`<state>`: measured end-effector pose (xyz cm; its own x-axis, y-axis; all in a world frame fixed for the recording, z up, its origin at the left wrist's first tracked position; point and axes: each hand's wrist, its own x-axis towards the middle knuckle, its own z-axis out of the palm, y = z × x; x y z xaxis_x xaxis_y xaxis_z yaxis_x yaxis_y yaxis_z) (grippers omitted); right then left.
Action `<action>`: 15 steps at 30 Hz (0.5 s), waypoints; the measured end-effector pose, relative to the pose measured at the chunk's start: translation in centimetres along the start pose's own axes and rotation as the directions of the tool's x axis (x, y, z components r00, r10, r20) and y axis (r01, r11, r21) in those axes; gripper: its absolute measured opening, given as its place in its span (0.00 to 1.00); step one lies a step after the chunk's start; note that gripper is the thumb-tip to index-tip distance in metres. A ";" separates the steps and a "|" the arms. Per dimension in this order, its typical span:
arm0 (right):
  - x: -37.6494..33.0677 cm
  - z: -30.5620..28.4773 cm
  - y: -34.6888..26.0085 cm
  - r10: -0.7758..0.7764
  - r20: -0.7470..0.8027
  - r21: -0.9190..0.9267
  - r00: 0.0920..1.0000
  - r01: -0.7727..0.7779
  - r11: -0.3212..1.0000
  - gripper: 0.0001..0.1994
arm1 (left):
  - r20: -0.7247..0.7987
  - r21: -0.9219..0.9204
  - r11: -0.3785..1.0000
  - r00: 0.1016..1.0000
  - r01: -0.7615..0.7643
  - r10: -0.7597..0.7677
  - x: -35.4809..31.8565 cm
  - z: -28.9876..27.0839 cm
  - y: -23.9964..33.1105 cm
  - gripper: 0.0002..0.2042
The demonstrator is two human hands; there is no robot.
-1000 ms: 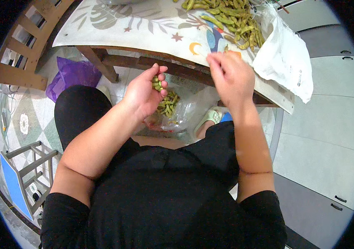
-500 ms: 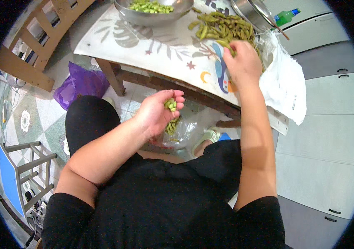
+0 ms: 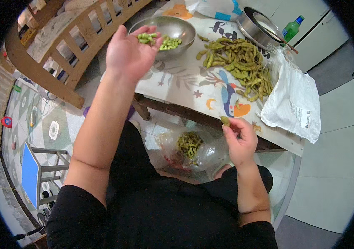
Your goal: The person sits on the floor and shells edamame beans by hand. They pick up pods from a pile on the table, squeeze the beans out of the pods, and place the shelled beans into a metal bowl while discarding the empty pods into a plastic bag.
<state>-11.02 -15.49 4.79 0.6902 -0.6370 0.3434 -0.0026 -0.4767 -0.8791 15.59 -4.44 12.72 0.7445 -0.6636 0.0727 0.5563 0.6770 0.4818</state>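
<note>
My left hand (image 3: pixel 128 56) is palm up at the near left rim of a steel bowl (image 3: pixel 184 28), fingers loosely curled. In it lie several shelled green beans (image 3: pixel 147 38). More shelled beans (image 3: pixel 171 42) rest inside the bowl, partly hidden by the hand. Just off the table's front edge, my right hand (image 3: pixel 243 140) pinches one green bean pod (image 3: pixel 225 120) between thumb and fingertips. A heap of unshelled pods (image 3: pixel 243 62) covers the table's right part. Below, a clear plastic bag (image 3: pixel 208 155) with pods or husks (image 3: pixel 190 145) sits between my legs.
A white bag (image 3: pixel 293 103) hangs over the table's right edge. Behind the heap are a steel pot (image 3: pixel 260 29) and a green bottle (image 3: pixel 293 28). A wooden railing (image 3: pixel 67 52) stands at left, with a blue-topped stool (image 3: pixel 30 176) on the floor. The printed tablecloth (image 3: pixel 173 85) covers the table.
My left hand has gone up and forward to the bowl with the beans. My right hand has drawn back from the heap toward me, holding a pod. The view has shifted.
</note>
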 end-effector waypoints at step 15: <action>-0.4 -0.9 -0.5 -0.009 0.131 0.020 0.991 0.006 1.000 0.09 | 0.062 0.227 0.974 0.998 -0.008 -0.007 7.2 -4.6 1.1 0.26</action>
<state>-11.93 -15.52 5.34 0.7789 -0.5479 0.3050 0.0160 -0.4689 -0.8831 23.30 -7.03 9.72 0.7165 -0.6866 0.1235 0.4523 0.5920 0.6670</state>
